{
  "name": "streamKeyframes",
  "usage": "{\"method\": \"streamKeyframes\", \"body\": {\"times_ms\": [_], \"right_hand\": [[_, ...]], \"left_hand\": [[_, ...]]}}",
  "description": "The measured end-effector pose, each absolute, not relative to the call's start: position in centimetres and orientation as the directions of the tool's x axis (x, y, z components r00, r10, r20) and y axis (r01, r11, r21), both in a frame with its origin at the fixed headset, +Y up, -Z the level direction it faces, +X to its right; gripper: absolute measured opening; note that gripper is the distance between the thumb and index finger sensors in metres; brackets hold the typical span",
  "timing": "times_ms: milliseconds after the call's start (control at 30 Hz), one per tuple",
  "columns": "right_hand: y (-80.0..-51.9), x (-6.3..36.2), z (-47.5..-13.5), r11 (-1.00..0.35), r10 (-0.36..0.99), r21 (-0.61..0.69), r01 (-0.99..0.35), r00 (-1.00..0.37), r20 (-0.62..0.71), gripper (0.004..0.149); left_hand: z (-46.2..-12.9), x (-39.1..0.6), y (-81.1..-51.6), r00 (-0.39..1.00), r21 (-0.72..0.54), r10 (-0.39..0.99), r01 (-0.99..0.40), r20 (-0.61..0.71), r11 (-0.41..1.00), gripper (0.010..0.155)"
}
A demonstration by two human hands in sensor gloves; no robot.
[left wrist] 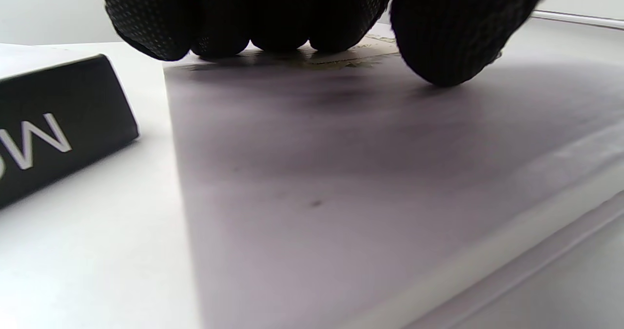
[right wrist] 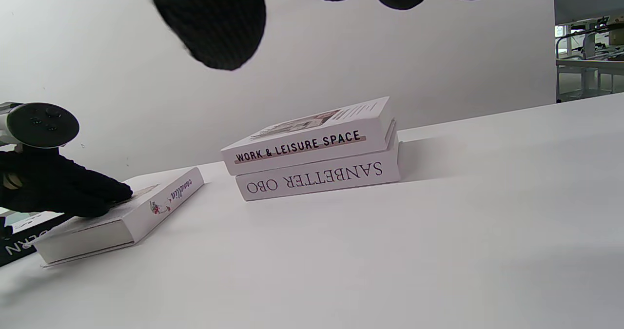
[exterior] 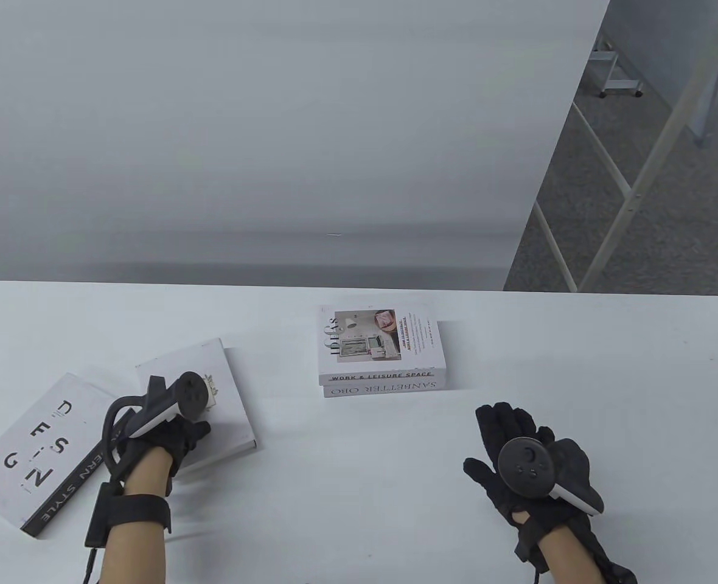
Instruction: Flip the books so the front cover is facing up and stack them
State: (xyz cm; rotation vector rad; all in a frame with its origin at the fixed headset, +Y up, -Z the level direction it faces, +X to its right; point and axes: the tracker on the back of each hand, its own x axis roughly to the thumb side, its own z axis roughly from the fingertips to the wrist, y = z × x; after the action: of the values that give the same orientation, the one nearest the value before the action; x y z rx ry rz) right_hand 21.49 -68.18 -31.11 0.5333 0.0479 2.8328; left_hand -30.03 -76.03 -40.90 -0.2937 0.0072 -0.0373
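Note:
Two books lie stacked at the table's middle: "Work & Leisure Space" point(exterior: 378, 339), cover up, on "SANBETTER OBO" point(exterior: 381, 390); both show in the right wrist view point(right wrist: 312, 141) point(right wrist: 321, 178). A white "camellia" book point(exterior: 228, 395) lies flat to the left. My left hand point(exterior: 191, 429) rests on it, fingertips point(left wrist: 273, 36) and thumb touching its cover point(left wrist: 341, 173). A "DESIGN / Modern Style" book point(exterior: 36, 450) with a black spine point(left wrist: 58, 124) lies at the far left. My right hand point(exterior: 517, 453) lies open and empty, fingers spread, near the front right of the stack.
The white table point(exterior: 578, 365) ends in a rounded far edge; a white wall panel point(exterior: 274, 121) stands behind it. Floor and metal frames point(exterior: 633, 182) show at the right. Bare tabletop point(right wrist: 438, 246) lies between the hands.

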Motion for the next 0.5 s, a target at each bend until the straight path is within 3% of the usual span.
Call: {"method": "streamKeyframes", "body": {"times_ms": [500], "right_hand": [[-69.0, 20.9, -31.0, -0.97, 0.241, 0.103, -0.218, -0.899, 0.367, 0.079]], "left_hand": [[-38.1, -24.9, -75.1, 0.981, -0.29, -0.076, 0.126, 0.177, 0.949, 0.056]]}}
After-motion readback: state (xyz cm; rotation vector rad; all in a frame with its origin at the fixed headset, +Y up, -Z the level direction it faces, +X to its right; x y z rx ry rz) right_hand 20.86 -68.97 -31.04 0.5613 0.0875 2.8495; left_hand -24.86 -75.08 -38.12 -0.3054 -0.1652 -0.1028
